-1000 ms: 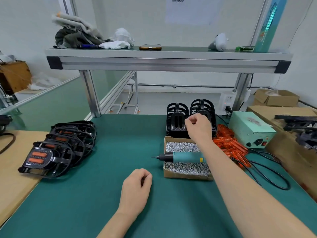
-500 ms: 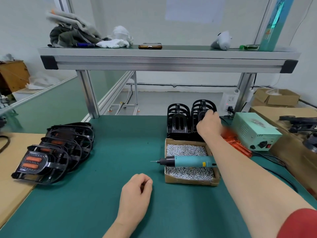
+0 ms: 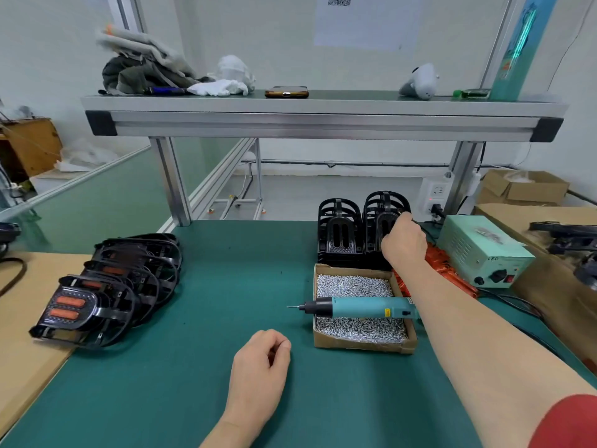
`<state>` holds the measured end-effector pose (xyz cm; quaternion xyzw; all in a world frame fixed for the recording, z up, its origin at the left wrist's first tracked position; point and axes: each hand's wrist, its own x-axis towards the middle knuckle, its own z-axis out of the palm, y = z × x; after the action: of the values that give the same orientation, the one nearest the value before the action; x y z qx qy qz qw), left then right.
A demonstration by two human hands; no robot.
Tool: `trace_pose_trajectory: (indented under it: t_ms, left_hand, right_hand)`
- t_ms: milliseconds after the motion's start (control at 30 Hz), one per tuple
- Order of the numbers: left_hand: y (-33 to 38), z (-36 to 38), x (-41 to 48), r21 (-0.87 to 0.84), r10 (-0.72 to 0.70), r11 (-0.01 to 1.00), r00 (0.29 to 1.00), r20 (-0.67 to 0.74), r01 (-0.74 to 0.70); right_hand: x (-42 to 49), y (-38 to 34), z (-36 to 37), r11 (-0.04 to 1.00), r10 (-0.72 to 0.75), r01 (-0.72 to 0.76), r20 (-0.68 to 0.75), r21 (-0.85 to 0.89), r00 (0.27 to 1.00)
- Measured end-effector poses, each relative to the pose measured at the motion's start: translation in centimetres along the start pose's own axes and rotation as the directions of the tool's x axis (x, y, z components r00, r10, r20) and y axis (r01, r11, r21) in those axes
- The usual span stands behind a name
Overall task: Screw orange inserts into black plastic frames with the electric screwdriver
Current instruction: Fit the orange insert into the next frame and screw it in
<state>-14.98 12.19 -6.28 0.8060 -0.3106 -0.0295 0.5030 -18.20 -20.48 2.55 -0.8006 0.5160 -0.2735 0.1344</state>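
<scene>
Several finished frames (image 3: 97,295), orange inserts fitted, sit stacked far left. My left hand (image 3: 261,367) rests loosely curled, empty. Screwdriver (image 3: 355,310) lies idle across screw box (image 3: 361,345). Right hand (image 3: 403,244) grips an empty frame (image 3: 381,205), loose inserts (image 3: 445,266) beside. Two stacks remain, I judge.

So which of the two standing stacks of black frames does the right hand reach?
The right stack, nearer the green box; the right hand grips its edge. The left stack stands free.
</scene>
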Motion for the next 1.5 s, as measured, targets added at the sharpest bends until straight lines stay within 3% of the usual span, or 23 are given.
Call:
trace_pose_trajectory:
  t_ms: [300,567,1000,1200,1333,1500]
  left_hand:
    - [0.2,-0.2,0.0,-0.004,0.001,1.000,1.000,-0.002,-0.001]
    - [0.3,-0.3,-0.1,0.003,0.008,1.000,1.000,0.002,-0.008]
    - [1.0,-0.7,-0.2,-0.055,-0.032,0.998,0.999,0.017,0.033]
    - [1.4,-0.9,-0.5,-0.142,-0.071,0.987,0.997,0.032,0.075]
    - [1.2,-0.9,-0.5,-0.202,-0.081,0.975,0.995,0.050,0.089]
    - [1.5,-1.4,-0.4,-0.414,-0.135,0.897,0.987,0.084,0.157]
  right_hand:
    - [-0.3,0.2,-0.5,0.968,0.071,-0.055,-0.055,0.244,0.996]
    - [-4.0,-1.0,-1.3,0.891,-0.001,0.054,-0.117,0.450,0.993]
    - [-15.1,-3.4,-3.7,0.580,-0.090,0.100,-0.058,0.809,0.994]
    - [-19.6,-2.9,-2.8,0.450,-0.144,0.010,0.061,0.893,0.988]
    - [-21.9,-2.2,-2.2,0.299,-0.217,-0.038,0.106,0.953,0.970]
    - [-25.1,-1.3,-1.2,0.174,-0.236,-0.134,0.173,0.976,0.956]
